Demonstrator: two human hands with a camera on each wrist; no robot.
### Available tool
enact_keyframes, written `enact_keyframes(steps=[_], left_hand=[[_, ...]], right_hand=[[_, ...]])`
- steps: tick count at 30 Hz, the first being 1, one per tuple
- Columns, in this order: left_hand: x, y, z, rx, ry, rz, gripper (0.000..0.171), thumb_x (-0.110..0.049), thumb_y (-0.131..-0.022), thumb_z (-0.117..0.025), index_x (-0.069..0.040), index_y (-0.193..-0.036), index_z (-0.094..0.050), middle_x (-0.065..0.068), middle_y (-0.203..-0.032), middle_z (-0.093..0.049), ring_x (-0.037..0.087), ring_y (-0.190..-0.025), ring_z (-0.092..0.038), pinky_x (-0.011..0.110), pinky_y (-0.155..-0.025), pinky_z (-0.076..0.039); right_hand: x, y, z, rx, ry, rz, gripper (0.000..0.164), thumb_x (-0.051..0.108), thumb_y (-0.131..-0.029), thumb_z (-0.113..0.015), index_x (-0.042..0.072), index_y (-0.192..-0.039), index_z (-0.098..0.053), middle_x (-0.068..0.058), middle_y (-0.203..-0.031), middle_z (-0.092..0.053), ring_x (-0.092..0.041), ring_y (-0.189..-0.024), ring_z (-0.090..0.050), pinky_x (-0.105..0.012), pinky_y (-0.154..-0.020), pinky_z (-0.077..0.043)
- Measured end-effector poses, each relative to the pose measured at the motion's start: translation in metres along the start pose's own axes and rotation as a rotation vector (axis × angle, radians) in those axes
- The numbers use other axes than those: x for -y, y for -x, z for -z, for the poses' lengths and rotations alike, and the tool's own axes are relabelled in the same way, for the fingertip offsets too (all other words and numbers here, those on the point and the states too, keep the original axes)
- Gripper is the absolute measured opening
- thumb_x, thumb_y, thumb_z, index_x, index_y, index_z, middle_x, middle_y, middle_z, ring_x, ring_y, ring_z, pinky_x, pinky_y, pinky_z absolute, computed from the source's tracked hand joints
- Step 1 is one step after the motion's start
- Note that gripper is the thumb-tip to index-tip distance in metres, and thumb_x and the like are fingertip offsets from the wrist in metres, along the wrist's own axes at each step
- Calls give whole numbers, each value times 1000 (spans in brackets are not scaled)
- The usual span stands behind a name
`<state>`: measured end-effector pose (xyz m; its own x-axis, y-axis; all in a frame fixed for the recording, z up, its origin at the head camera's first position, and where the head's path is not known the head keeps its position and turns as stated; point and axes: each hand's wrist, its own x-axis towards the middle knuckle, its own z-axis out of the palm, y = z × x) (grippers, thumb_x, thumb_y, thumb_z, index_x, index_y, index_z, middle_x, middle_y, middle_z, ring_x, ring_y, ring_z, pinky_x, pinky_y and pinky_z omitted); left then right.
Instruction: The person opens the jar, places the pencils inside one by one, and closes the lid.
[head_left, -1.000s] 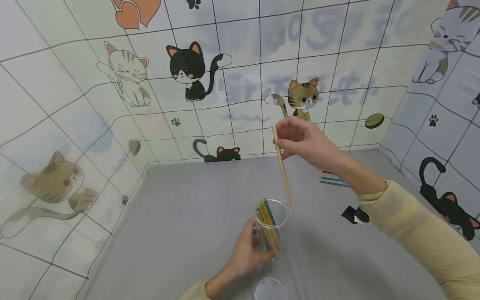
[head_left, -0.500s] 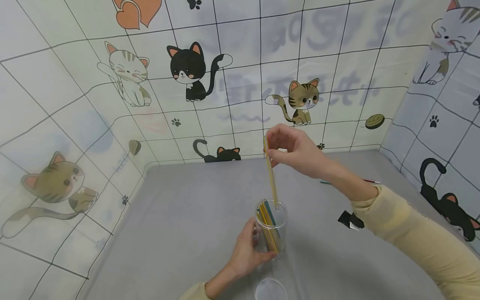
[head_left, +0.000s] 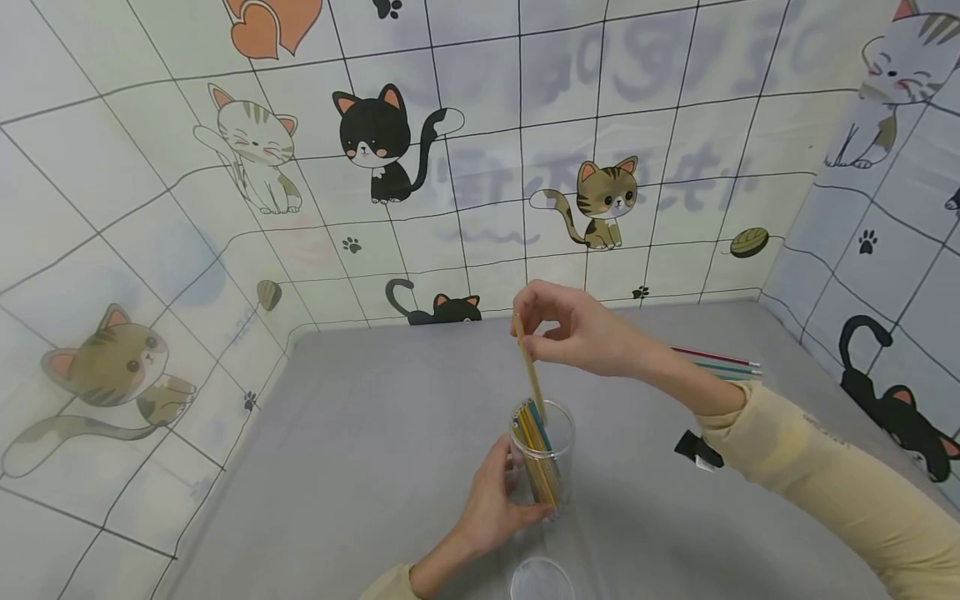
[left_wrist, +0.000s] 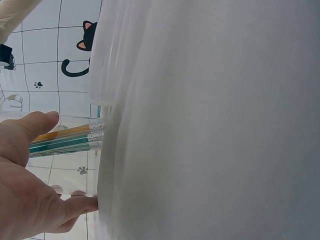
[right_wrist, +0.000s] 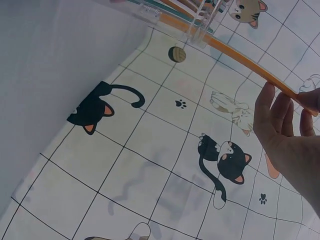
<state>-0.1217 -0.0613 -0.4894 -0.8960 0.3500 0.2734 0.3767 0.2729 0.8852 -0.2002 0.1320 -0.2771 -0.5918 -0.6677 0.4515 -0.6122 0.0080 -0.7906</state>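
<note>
My left hand (head_left: 491, 504) grips the clear plastic cup (head_left: 564, 473) low on its side, thumb and fingers around it. Several yellow and teal pencils (head_left: 534, 433) lean inside toward the left wall; the left wrist view shows silvery bands at the ends of the teal pencils (left_wrist: 65, 145). Above the cup, my right hand (head_left: 581, 335) pinches a yellow pencil (head_left: 529, 367) near its top. That pencil tilts slightly, its lower end inside the rim. In the right wrist view, the same pencil (right_wrist: 245, 60) looks orange and passes through the cup's mouth.
Red and teal pencils (head_left: 720, 361) lie on the grey tabletop (head_left: 390, 433) behind my right forearm. A small black piece with a white part (head_left: 697, 450) lies right of the cup. Near the front is a round clear lid (head_left: 542, 579). Cat-printed walls surround the table.
My right hand has come down and left, bringing the yellow pencil from beside the cup into its mouth. My left hand and the cup have stayed put.
</note>
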Motion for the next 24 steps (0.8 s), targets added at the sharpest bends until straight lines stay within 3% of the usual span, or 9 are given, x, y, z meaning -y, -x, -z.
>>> enact_keyframes(steps=[10, 24], left_hand=[[0, 0, 0, -2, -2, -6, 91, -10, -69, -92, -10, -145, -40, 3, -127, -54, 25, -109, -57, 34, -88, -55], [0, -1, 0, -9, 7, -6, 91, -9, -68, -92, -10, -144, -41, 3, -126, -54, 24, -108, -57, 35, -86, -55]], right_hand=[[-10, 4, -8, 96, 73, -41, 23, -9, -90, -62, 7, -105, -55, -6, -98, -60, -25, -88, -63, -39, -73, -59], [-21, 5, -12, 165, 141, -47, 20, -7, -90, -61, 8, -104, -58, -2, -94, -62, -21, -86, -64, -37, -69, -60]])
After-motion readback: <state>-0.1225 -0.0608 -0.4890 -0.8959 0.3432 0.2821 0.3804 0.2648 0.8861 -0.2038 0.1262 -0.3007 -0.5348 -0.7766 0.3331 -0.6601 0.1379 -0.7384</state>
